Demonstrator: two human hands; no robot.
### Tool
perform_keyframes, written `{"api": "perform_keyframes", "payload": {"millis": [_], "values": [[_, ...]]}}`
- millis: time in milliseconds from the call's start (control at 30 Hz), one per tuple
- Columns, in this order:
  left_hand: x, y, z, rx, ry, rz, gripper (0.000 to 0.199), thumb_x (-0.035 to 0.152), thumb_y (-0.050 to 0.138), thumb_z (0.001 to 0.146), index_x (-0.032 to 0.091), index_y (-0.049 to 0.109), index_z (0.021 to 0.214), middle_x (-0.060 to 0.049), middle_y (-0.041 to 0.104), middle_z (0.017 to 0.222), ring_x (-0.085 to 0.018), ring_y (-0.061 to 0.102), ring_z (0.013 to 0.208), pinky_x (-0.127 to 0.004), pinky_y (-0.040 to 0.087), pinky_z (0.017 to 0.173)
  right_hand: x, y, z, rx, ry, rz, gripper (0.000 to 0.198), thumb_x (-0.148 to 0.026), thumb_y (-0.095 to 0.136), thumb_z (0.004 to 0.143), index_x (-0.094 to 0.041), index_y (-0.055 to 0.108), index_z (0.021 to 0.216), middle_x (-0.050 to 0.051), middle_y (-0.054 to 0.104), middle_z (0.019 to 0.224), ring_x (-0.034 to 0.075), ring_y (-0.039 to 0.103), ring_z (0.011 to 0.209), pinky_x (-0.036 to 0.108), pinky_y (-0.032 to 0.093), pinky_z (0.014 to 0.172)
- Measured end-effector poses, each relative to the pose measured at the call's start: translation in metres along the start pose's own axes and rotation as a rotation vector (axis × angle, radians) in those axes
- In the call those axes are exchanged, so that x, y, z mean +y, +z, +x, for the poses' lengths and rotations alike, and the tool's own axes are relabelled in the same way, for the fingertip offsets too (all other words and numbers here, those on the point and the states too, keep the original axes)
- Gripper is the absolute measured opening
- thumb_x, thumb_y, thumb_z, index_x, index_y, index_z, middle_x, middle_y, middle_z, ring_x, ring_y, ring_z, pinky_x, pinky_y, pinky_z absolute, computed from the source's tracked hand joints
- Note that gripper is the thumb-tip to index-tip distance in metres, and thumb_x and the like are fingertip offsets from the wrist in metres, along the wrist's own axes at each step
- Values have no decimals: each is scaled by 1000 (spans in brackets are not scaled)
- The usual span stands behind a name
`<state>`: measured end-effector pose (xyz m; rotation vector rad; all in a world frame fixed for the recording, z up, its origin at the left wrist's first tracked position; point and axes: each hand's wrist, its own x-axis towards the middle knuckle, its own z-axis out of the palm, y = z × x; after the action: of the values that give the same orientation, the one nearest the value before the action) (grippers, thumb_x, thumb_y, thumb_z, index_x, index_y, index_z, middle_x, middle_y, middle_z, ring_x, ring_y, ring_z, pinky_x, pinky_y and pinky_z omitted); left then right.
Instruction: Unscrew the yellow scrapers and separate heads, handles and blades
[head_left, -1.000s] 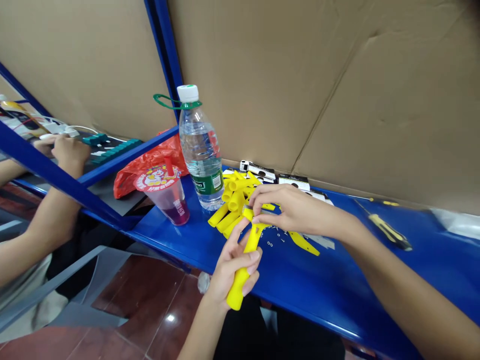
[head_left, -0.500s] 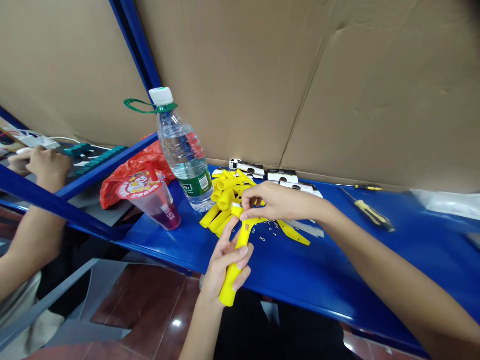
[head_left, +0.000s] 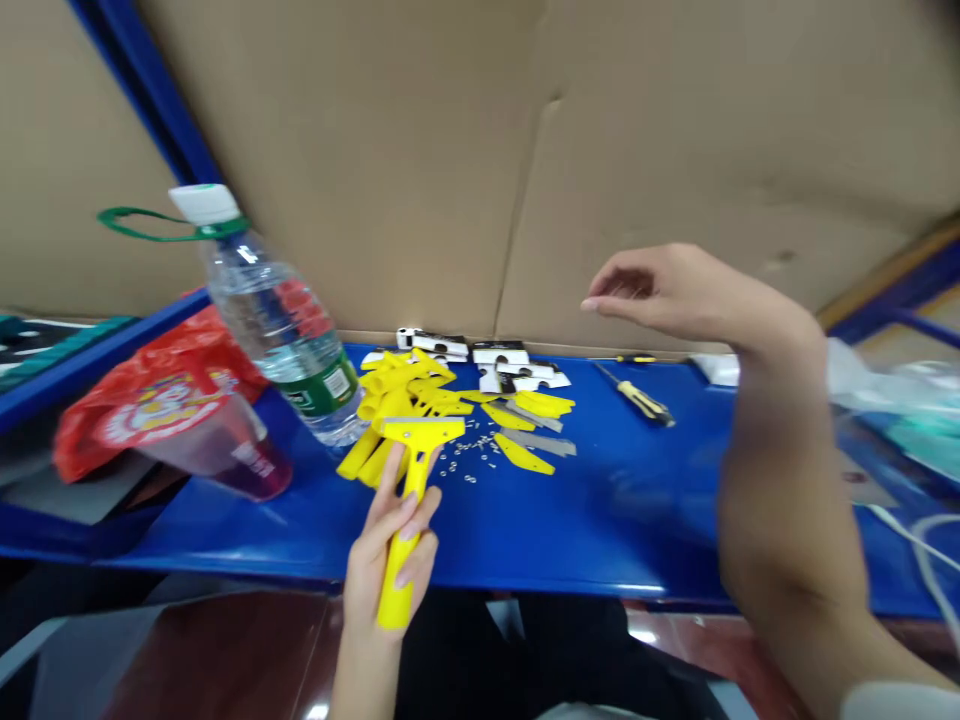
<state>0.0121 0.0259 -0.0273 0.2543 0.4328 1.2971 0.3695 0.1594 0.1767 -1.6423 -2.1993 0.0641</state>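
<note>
My left hand (head_left: 394, 540) is wrapped round the handle of a yellow scraper (head_left: 399, 592), its wide head up and a grey metal strip along the top edge. Raised to the right, before the cardboard, is my right hand (head_left: 645, 285); its fingers curl towards the thumb, tips close together, with nothing visible in them. Behind the scraper lies a pile of yellow handles (head_left: 401, 380). Flat yellow plates (head_left: 523, 455) and grey metal strips (head_left: 551, 443) are to its right, beside scattered small metal nuts and screws (head_left: 470, 479). A screwdriver (head_left: 641, 402) lies below my right hand.
A tilted-looking water bottle (head_left: 289, 330) and a plastic cup (head_left: 240, 445) with red liquid stand left, by a red bag (head_left: 176, 365). Black-and-white packets (head_left: 499, 353) lie along the cardboard wall (head_left: 420, 180). Another yellow-handled tool (head_left: 636, 358) lies at the back; cables (head_left: 926, 545) run at right.
My right hand has left the scraper head and risen to the right. My left hand still holds the scraper, its head now turned to face me. The view has swung right.
</note>
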Motion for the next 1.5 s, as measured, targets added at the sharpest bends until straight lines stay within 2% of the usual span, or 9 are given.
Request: {"api": "perform_keyframes", "payload": {"millis": [100, 233, 333, 467, 533, 633, 900, 1133, 1500], "values": [[0, -2, 2, -1, -2, -3, 80, -2, 55, 105, 43, 54, 171, -13, 53, 175, -5, 57, 69, -5, 45, 40, 50, 2, -1, -292, 300, -108, 41, -63, 86, 88, -24, 84, 100, 10, 83, 99, 29, 75, 89, 40, 56, 77], [0, -3, 2, 8, -4, 17, 80, -1, 53, 106, 43, 52, 173, -12, 53, 176, -4, 58, 68, -5, 48, 41, 96, 48, -10, -689, 578, -206, 36, -51, 95, 77, -21, 76, 81, 12, 79, 87, 28, 74, 83, 38, 53, 71], [0, -1, 1, 22, 7, 26, 81, -1, 52, 106, 44, 50, 173, -12, 52, 176, -3, 57, 66, -6, 48, 40, 119, 81, -32, -774, 613, -178, 46, -53, 98, 74, -22, 65, 66, 9, 71, 71, 26, 71, 72, 38, 54, 67], [-1, 4, 0, 30, 19, 33, 84, -2, 55, 105, 44, 47, 175, -13, 53, 175, -4, 59, 68, -6, 48, 40, 134, 80, -54, -660, 382, -67, 44, -60, 89, 81, -24, 66, 71, 8, 72, 71, 23, 67, 65, 36, 50, 62], [-2, 5, 0, 28, 18, 34, 83, -2, 55, 105, 42, 47, 175, -14, 55, 173, -3, 58, 67, -6, 48, 40, 124, 62, -53, -577, 357, -23, 37, -58, 84, 86, -22, 74, 89, 11, 80, 87, 26, 73, 76, 38, 54, 70], [-2, 5, 0, 26, 26, 40, 80, -1, 57, 105, 39, 49, 174, -15, 56, 172, -3, 57, 66, -6, 47, 40, 83, 29, -41, -271, 100, -34, 43, -65, 73, 95, -25, 80, 110, 13, 83, 114, 30, 76, 99, 42, 57, 86], [-5, 0, 3, 2, 32, 51, 82, 3, 64, 101, 39, 49, 173, -14, 61, 165, -4, 55, 68, -5, 41, 39, -67, -3, -23, 198, -341, 185, 38, -59, 83, 97, -27, 77, 118, 8, 80, 107, 25, 70, 84, 43, 55, 75], [-5, 6, 1, 19, 52, 51, 83, 6, 70, 97, 39, 51, 171, -14, 63, 158, -4, 50, 66, -5, 36, 39, -122, 34, -18, 106, -555, 350, 23, -49, 81, 101, -32, 79, 116, 4, 80, 110, 27, 74, 91, 44, 59, 84], [-4, 9, 0, -3, 34, 34, 90, 4, 71, 95, 38, 46, 174, -16, 60, 163, -4, 51, 66, -6, 37, 39, -120, 52, -22, 63, -498, 394, 32, -60, 78, 101, -35, 81, 122, 7, 80, 118, 32, 76, 108, 47, 62, 93]]}}
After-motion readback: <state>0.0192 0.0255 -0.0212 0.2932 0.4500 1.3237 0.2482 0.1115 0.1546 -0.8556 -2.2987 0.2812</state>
